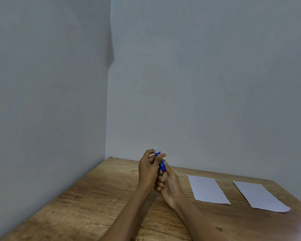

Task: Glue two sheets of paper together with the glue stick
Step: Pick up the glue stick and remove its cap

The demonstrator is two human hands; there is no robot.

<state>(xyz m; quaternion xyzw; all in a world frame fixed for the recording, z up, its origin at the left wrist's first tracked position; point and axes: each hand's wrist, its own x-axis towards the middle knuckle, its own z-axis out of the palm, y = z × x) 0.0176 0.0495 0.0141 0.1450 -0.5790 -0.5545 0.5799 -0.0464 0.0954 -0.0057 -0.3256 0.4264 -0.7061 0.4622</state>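
Head view: fingertips [161,156] of left hand [149,168] pinched near white cap [156,149] of blue glue stick [162,164], right hand [169,184] wrapped around its lower barrel, held upright above wooden table [97,197]. Apparently early going: cap seemingly on, no glue visible. Two paper sheets [208,189] [260,197] flat and apart at right, far one near table edge. Walls close behind and at left; bare tabletop toward the camera.
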